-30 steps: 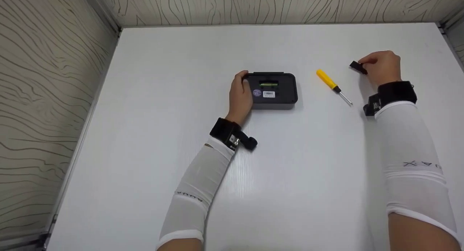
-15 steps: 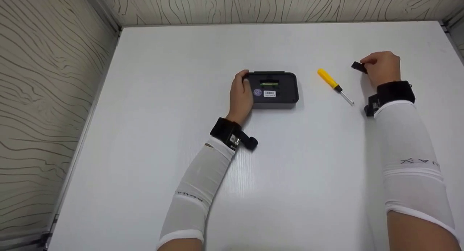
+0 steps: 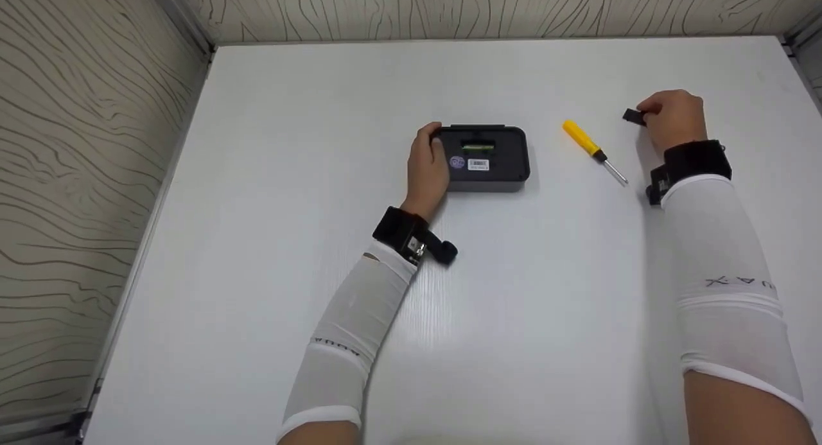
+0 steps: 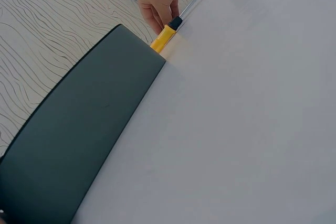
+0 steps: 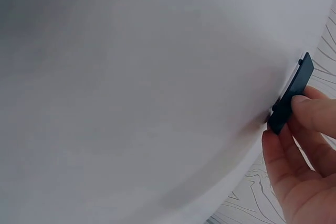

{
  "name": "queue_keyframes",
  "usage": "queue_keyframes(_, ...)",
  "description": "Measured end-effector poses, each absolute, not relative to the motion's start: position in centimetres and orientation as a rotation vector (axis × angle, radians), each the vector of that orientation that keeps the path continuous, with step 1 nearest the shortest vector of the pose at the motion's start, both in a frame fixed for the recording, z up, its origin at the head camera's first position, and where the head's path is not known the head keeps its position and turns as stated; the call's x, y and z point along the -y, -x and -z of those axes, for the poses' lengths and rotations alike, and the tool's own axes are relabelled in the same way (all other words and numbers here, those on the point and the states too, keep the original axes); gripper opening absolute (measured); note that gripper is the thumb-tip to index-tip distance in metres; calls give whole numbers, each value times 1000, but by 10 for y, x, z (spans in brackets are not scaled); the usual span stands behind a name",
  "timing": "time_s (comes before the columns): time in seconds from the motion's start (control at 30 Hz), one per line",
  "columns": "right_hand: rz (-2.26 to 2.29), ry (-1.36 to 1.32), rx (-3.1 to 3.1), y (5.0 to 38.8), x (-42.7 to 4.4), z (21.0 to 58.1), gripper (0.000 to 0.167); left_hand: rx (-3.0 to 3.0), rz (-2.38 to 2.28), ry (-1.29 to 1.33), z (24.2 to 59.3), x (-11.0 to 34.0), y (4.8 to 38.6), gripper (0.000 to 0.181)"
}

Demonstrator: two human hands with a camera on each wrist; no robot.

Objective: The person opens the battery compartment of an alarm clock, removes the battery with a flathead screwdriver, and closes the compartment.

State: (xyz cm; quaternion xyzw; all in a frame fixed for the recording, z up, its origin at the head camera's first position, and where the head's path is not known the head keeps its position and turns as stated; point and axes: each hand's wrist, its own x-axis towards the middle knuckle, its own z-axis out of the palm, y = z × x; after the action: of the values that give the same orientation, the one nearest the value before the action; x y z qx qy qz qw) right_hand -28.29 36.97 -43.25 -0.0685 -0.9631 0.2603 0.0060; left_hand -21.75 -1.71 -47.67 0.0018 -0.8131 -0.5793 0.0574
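A black rectangular device [image 3: 507,169] lies on the table with a label and a round sticker facing up. In its recess a greenish battery [image 3: 478,147] shows. My left hand [image 3: 427,169] holds the device by its left end, thumb on top and fingers at the far left corner. The left wrist view shows the device's smooth dark side [image 4: 89,119]. At the far right, my right hand [image 3: 675,121] pinches a small black battery cover [image 3: 633,116] between thumb and fingers. In the right wrist view the cover [image 5: 293,93] has small tabs along one edge and sits close to the tabletop.
A yellow-handled screwdriver [image 3: 581,138] lies between the device and my right hand, its metal tip pointing toward the near right. The white table [image 3: 526,291] ends at wood-patterned panels [image 3: 411,11] behind and at the left. Both wrists carry black cameras.
My right hand has turned slightly and shifted a little to the left, with the battery cover still pinched. My left hand and the device stay in place, as does the screwdriver.
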Motion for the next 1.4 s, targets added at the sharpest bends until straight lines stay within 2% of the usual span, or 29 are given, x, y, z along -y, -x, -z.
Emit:
queue_keyframes(1.0, -802, 202, 3049, 281, -371, 433, 39, 2468, 1756, 1, 476, 16, 216, 38)
queue_keyframes(1.4, -772, 164, 3039, 277, -365, 404, 41, 2460, 1760, -1, 475, 16, 217, 38)
